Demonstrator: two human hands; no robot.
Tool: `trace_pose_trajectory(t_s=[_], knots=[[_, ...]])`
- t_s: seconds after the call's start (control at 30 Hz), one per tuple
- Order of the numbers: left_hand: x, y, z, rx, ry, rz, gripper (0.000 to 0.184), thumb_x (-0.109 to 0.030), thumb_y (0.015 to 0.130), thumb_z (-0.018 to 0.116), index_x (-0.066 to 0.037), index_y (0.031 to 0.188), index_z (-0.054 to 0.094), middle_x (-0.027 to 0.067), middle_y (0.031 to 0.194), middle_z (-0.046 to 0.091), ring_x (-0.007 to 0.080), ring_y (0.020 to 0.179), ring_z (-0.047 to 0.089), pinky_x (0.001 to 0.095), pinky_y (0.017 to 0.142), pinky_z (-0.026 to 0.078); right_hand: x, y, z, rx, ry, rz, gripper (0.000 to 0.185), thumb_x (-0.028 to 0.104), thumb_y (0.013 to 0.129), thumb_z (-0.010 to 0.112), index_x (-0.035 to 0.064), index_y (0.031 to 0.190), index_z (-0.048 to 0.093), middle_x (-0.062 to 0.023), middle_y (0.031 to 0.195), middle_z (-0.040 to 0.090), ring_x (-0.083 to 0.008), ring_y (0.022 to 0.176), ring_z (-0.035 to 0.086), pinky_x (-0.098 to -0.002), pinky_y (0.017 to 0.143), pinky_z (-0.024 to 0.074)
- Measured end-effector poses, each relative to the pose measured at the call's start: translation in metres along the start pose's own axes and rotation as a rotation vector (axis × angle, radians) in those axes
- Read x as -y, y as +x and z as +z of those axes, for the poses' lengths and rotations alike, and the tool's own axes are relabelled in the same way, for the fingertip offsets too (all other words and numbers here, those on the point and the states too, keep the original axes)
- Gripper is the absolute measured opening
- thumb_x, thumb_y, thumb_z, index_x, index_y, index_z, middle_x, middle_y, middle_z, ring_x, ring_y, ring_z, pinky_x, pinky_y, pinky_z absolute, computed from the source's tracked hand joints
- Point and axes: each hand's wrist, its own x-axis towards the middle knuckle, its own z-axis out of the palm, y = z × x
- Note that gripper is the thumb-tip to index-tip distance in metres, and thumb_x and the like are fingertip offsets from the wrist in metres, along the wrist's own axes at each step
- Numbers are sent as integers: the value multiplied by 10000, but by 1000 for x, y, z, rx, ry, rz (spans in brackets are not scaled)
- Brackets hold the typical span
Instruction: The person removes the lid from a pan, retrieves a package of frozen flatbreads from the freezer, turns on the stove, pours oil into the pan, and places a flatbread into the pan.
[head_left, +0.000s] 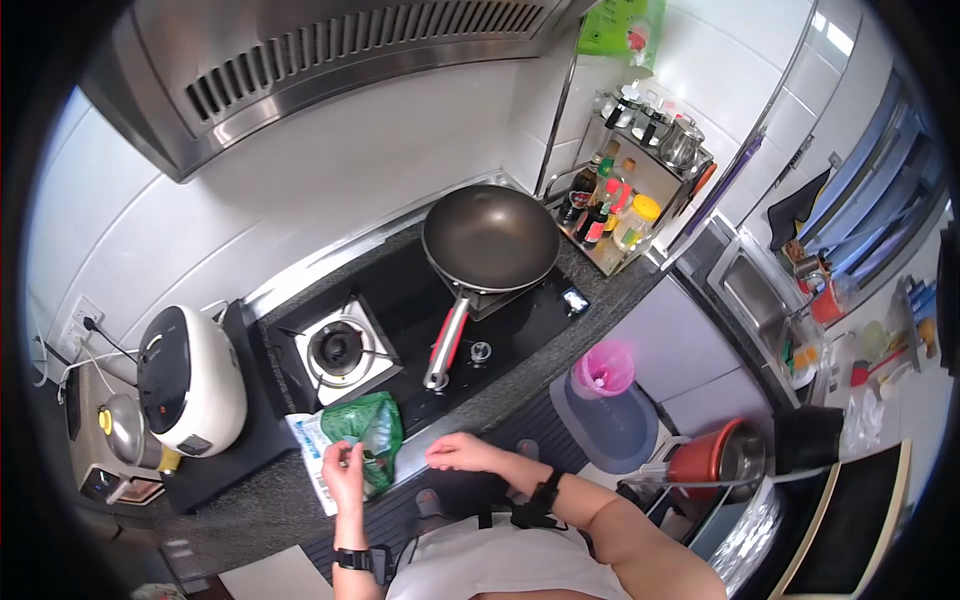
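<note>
A green plastic bag [378, 425] hangs over the counter's front edge, partly on top of a white printed packet [308, 440]. My left hand [345, 480] is at the bag's near left side, its thumb and fingers closed on the plastic. To the right of the bag, apart from it, my right hand [465, 453] is in the air in front of the counter. Its fingers are pressed together, and anything between them is too small to make out. What lies inside the bag is mostly hidden.
A dark wok [492, 235] sits on the right burner, its red-and-silver handle pointing toward me. The left burner [338, 347] is bare. A white rice cooker [190, 380] stands left, a bottle rack [610, 262] right. A pink bin [603, 368] is below.
</note>
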Motion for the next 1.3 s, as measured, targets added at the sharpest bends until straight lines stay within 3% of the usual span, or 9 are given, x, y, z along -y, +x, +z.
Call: trace_pose_trajectory(t_s=[0.13,0.27,0.37,0.43,0.47,0.6,0.8,1.03,1.3], knots=[[1,-11,23,-10,14,-55,203,-119,792,722,4,926,634,98,891,622,194,729,616,312,649,494,9,-75,-125,-309,14,-50,194,231,862,688,55,935,653,4,761,640,-59,697,572,-223,638,480],[-46,-25,32,-197,183,-65,246,-98,807,705,-10,1018,616,104,1012,586,218,874,604,343,688,516,33,-138,-246,-750,-303,-435,111,126,839,682,65,916,629,15,724,614,-54,647,542,-232,601,456],[-102,-32,48,-340,124,-43,240,-76,838,669,-21,1064,609,118,1082,568,237,1010,575,328,829,486,45,-127,-286,-780,-371,-313,125,156,838,686,51,880,632,-4,688,628,-64,608,549,-234,582,453],[-152,-39,64,-386,69,-60,271,-77,837,661,-31,1095,592,132,1181,541,244,1070,554,324,813,491,44,-100,-275,-688,-396,-280,170,208,841,689,46,844,636,-43,663,643,-101,595,592,-258,575,463],[-148,-40,69,-364,85,-10,244,-76,838,657,-32,1072,601,136,1204,539,242,1070,553,324,804,496,47,-86,-261,-641,-503,-296,222,279,827,699,65,844,642,-67,685,659,-180,624,646,-316,587,489],[-184,-45,92,-330,47,44,211,-28,824,651,-38,1033,625,143,1201,548,238,996,594,293,738,531,58,-27,-211,-625,-845,-237,347,419,786,699,92,874,624,-108,737,675,-310,708,668,-407,623,526],[-192,-41,102,-217,-12,146,176,17,800,655,-10,973,642,150,1157,566,238,1004,591,286,748,542,61,33,-178,-681,-1145,-239,513,445,707,760,49,960,554,-133,750,678,-305,723,684,-402,639,545],[-164,-44,74,-150,-50,95,152,18,807,645,-8,956,654,147,1126,586,225,961,608,274,707,540,67,55,-170,-709,-1275,-7,494,429,687,777,50,932,576,-135,782,690,-279,763,695,-369,654,557],[-144,-34,54,-60,-52,57,140,24,814,635,-10,948,660,139,1122,592,205,944,610,266,701,535,65,70,-173,-672,-1283,47,457,432,676,783,61,880,613,-127,797,691,-279,795,691,-386,691,556]])
